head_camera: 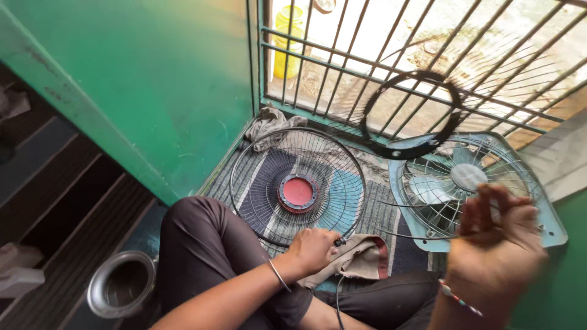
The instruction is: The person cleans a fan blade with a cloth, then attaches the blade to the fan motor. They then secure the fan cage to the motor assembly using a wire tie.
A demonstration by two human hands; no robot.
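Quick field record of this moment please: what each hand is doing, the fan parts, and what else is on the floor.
left hand: fist by the round grille's rim, gripping a small dark thing, too small to tell
right hand: raised, blurred, over the square fan
round grille: flat on mat, red hub
square fan: on floor, right
black ring: leaning on window bars
cloth: beside left hand
steel pot: lower left

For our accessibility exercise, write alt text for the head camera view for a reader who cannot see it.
A person sits cross-legged on a striped mat, left hand gripping a small dark tool beside a round wire fan guard with a red centre, right hand raised and blurred. A square-framed fan lies to the right below a barred window.
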